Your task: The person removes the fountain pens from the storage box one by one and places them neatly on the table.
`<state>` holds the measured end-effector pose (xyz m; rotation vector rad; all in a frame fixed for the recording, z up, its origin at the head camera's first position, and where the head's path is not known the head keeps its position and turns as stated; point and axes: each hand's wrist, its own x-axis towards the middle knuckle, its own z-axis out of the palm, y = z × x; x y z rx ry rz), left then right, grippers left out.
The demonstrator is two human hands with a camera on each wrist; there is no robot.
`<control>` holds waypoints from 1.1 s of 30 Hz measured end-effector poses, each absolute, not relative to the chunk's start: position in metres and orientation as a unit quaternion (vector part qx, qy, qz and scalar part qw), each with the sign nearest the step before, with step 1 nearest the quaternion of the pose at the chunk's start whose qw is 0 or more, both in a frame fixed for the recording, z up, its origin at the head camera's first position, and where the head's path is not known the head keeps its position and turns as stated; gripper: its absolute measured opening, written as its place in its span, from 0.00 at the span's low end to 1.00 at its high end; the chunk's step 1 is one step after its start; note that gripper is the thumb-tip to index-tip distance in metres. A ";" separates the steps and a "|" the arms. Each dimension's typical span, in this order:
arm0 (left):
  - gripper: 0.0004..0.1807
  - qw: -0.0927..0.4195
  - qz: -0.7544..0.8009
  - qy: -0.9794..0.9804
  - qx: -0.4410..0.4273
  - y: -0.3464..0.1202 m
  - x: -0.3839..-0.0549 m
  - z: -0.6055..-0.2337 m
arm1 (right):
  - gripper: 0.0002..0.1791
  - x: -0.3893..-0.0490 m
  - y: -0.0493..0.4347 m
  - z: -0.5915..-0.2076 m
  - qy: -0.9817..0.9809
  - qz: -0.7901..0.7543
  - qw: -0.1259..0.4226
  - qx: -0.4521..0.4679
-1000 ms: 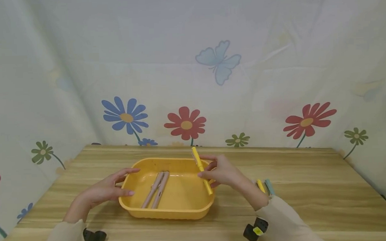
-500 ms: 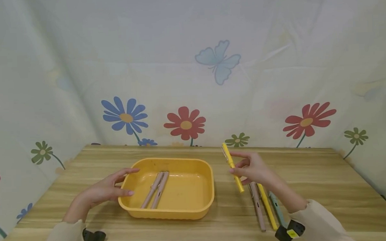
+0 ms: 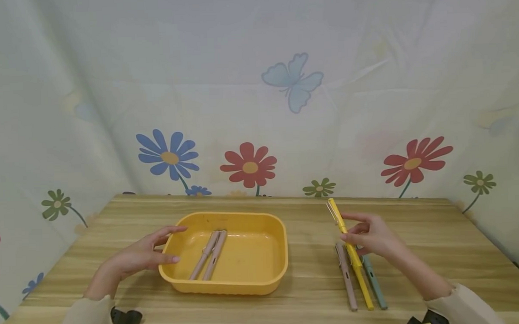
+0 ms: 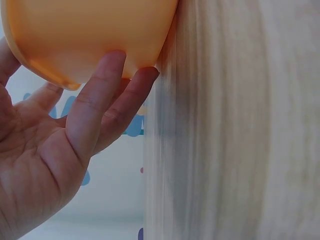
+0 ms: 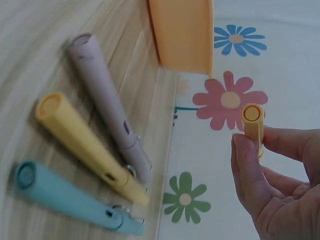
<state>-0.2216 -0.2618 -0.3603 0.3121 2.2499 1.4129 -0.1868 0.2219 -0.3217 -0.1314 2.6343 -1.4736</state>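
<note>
My right hand (image 3: 375,236) pinches a yellow pen (image 3: 336,215) between thumb and fingers, clip end up, above several pens on the table. These lie side by side: a mauve pen (image 3: 347,283), another yellow pen (image 3: 363,287) and a teal pen (image 3: 376,284). In the right wrist view, the held pen (image 5: 253,120) is seen end-on, apart from the table. My left hand (image 3: 138,254) holds the left side of a yellow tray (image 3: 252,260), and its fingertips (image 4: 112,62) touch the outer wall. Inside, two mauve pens (image 3: 214,259) lie together in the left half.
The wood-grain table (image 3: 438,256) spreads beneath everything. A pale cloth backdrop (image 3: 223,106) with printed flowers and a butterfly stands behind its far edge. Black wrist cameras (image 3: 126,320) sit at the sleeves.
My right hand has moved rightward from over the tray to above the pens on the table, carrying the yellow pen. The left hand and tray have stayed put.
</note>
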 end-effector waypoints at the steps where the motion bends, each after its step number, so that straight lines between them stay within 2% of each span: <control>1: 0.41 0.232 0.515 0.818 0.113 -0.262 -0.222 -0.360 | 0.34 -0.186 0.225 -0.323 0.871 -0.486 0.058 -0.040; 19: 0.40 0.231 0.520 0.814 0.120 -0.262 -0.222 -0.362 | 0.36 -0.171 0.284 -0.353 0.879 -0.471 0.067 -0.013; 33: 0.40 0.233 0.519 0.813 0.123 -0.264 -0.224 -0.363 | 0.37 -0.165 0.291 -0.368 0.896 -0.433 0.095 0.034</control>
